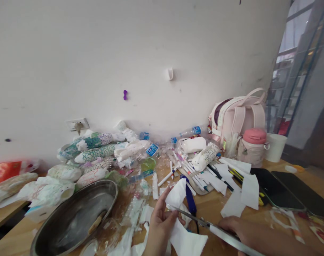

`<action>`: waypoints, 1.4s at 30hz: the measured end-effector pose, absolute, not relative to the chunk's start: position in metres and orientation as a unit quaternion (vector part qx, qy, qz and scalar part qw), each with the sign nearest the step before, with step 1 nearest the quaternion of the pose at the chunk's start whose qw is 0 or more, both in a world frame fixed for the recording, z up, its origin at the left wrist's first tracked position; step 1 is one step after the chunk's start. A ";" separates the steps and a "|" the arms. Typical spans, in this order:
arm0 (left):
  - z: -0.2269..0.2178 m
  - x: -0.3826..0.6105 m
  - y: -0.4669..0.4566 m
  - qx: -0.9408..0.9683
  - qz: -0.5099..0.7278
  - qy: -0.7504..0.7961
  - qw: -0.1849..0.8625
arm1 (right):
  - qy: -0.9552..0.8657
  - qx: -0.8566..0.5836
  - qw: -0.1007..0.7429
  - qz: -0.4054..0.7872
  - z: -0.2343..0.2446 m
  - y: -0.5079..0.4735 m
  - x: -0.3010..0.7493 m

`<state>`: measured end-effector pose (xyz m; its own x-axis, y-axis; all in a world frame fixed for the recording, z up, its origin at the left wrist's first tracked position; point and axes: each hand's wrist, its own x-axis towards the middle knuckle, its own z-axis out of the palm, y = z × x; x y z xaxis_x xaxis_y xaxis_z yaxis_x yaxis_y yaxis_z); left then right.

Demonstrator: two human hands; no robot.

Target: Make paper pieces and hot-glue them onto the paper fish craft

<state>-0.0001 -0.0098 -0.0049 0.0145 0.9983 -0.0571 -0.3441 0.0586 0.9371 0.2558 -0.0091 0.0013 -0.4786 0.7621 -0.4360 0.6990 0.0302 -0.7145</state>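
Note:
My left hand pinches a piece of white tissue-like paper, its fingers bent around it. The paper sticks up above my thumb and hangs below it. From the right, my right hand grips metal scissors, seen nearly edge-on. Their narrow blades reach the paper beside my left thumb. Behind the paper lies a dark blue tool, partly covered. Cut white paper strips lie to the right, and crumpled plastic and paper scraps to the left.
An oval metal basin stands at the front left. Several fish-shaped wrapped bottles pile behind it. Markers lie mid-table. Two phones, a pink-lidded jar, a white cup and a pink backpack are right.

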 end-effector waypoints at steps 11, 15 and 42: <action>-0.003 0.004 -0.011 0.355 0.587 0.405 0.604 | -0.708 -0.494 0.044 0.504 0.015 -0.011 0.244; -0.004 0.004 -0.011 0.354 0.585 0.398 0.611 | -0.704 -0.483 0.065 0.516 0.009 -0.008 0.247; -0.003 0.003 -0.008 0.371 0.588 0.402 0.596 | -0.657 -0.515 0.150 0.530 0.019 -0.019 0.239</action>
